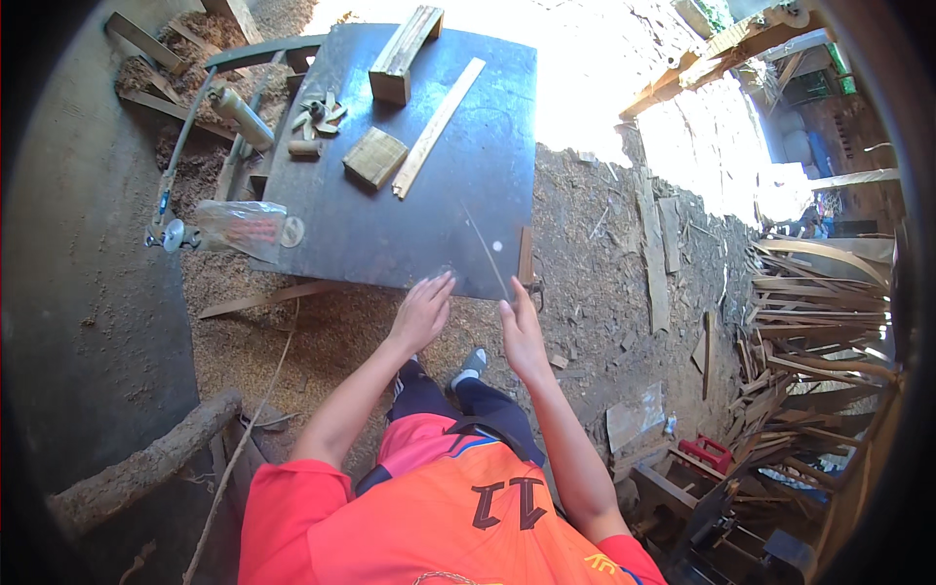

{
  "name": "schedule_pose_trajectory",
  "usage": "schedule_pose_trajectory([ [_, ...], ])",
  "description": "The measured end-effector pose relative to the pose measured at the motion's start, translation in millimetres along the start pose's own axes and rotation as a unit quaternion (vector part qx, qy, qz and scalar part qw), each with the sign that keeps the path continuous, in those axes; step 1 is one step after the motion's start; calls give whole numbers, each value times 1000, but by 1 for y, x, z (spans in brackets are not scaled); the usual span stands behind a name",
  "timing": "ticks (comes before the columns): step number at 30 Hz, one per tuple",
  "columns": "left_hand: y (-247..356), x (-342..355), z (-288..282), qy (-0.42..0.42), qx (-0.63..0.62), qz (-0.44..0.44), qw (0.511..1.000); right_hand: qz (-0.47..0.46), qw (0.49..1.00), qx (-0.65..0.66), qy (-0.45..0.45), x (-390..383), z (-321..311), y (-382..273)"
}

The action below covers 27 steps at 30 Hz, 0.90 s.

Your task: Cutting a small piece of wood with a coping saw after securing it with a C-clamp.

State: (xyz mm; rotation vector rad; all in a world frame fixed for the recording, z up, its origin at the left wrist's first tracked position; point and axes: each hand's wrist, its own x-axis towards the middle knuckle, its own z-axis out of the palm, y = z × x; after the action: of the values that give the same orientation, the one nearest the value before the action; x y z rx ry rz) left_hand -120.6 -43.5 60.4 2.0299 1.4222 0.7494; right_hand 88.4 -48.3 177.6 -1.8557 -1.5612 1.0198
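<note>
My right hand point(524, 336) is at the near right edge of a dark tabletop point(409, 234). Between its thumb and index finger is the lower end of a thin, pale, slightly curved strip point(485, 246), whose material I cannot make out. My left hand point(424, 314) hovers by the table's near edge, its fingers stretched out and no object visible in it. Farther back on the table lie a long narrow wooden strip point(439, 127), a square wooden block point(374, 158) and a longer wooden piece point(406, 54). A small pale round spot point(497, 246) shows right of the thin strip.
Small wooden pieces point(319, 115) and a short cylinder point(304, 148) sit at the table's left. Beside them is a clear plastic bag point(242, 226) with reddish contents. A rough log point(146, 463) stands low left. Wood scraps point(809, 331) are piled right; shavings cover the floor.
</note>
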Motion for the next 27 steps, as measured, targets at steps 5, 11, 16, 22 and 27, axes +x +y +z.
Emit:
schedule_pose_trajectory([
  [5,-2,-101,-69,60,-146,-288,945,-197,933,-301,-21,7,37,-50],
  [11,43,-69,-97,119,-594,-377,700,-287,955,-10,-70,-40,21,-167],
  [16,93,-9,-111,-77,-920,-140,358,-474,875,-88,41,-54,34,-174],
  [22,221,53,-172,-149,-804,-359,451,-229,968,-10,105,-54,-29,-70],
  [27,248,58,-127,-117,-357,201,905,148,763,618,118,-72,-47,-42],
])
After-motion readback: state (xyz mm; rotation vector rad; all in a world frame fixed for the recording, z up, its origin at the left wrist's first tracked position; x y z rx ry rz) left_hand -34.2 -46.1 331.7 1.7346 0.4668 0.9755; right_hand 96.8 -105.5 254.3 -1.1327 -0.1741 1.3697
